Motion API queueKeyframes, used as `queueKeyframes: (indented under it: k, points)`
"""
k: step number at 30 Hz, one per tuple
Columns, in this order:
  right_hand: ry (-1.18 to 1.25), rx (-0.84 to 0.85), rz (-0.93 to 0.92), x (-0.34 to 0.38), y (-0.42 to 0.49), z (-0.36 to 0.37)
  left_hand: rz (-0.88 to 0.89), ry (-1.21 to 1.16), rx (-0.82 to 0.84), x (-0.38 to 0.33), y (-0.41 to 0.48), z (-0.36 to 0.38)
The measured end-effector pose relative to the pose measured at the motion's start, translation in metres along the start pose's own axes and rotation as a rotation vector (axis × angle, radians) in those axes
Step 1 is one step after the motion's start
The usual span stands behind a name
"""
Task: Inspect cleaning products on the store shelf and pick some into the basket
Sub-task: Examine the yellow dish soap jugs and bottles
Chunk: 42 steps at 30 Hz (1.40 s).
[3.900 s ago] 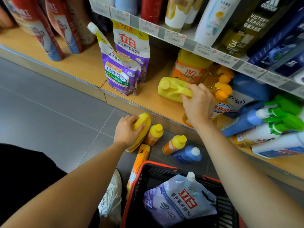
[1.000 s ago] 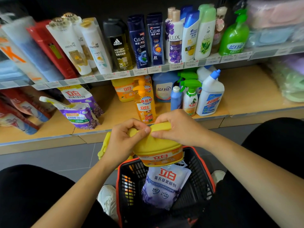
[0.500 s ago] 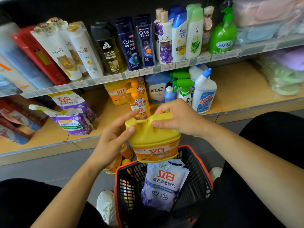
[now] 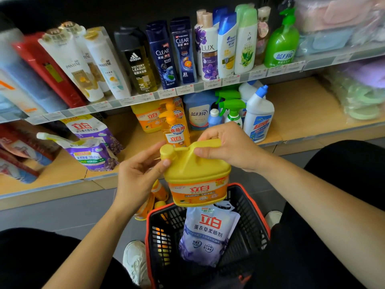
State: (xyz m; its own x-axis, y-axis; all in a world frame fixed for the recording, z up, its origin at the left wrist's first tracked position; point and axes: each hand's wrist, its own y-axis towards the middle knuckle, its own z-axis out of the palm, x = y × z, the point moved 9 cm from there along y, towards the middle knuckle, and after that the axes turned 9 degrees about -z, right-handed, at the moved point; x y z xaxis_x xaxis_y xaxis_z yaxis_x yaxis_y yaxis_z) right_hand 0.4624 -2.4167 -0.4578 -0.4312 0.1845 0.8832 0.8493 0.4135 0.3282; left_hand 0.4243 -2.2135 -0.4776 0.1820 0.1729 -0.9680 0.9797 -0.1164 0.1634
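Head view: right hand [image 4: 230,148] clamped around the handle of the yellow jug [image 4: 196,174], holding it upright above the basket [image 4: 253,207]. Left hand [image 4: 138,176] is loosely curled, thumb and fingertips touching the jug's cap [image 4: 168,152]; can't tell whether it actually grips. The jug's base hides the top of the purple refill pouch [image 4: 207,234] standing in the basket. Basket's near edge is cut off by the frame. Small orange bottles [image 4: 155,200] on the floor, mostly hidden behind the left wrist. Price tags on the shelf rail [image 4: 177,91] are unreadable. Wooden lower shelf [image 4: 300,113], grey tiled floor [image 4: 56,209], shampoo bottles on the upper tier.
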Motion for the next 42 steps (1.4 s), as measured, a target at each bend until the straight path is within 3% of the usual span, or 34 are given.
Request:
queueKeyframes:
  k: [8, 13, 19, 26, 31, 34, 38, 42]
  points:
    - [0.427, -0.248, -0.043, -0.001, 0.003, -0.039, -0.315, 0.08, 0.208, 0.056, 0.01, 0.003]
    - [0.548, -0.425, 0.011, -0.016, 0.005, -0.056, -0.419, -0.245, 0.176, 0.073, 0.016, 0.003]
    - [0.569, -0.462, 0.114, -0.038, 0.004, -0.06, -0.371, -0.439, 0.162, 0.065, 0.016, 0.016]
    - [0.435, -0.421, 0.309, -0.06, -0.003, -0.053, -0.232, -0.387, -0.107, 0.047, 0.027, -0.014]
    - [0.412, -0.406, 0.441, -0.074, -0.007, -0.04, -0.068, -0.216, -0.253, 0.019, 0.025, -0.04]
    - [0.146, -0.475, 0.269, -0.057, -0.002, -0.055, -0.011, 0.016, -0.254, 0.007, 0.023, -0.042]
    - [-0.294, -0.054, -0.077, -0.022, 0.009, -0.011, 0.038, 0.253, -0.188, -0.007, 0.016, -0.024]
    - [-0.369, 0.198, -0.048, -0.034, 0.004, 0.03, 0.105, 0.348, -0.041, -0.021, 0.011, 0.001]
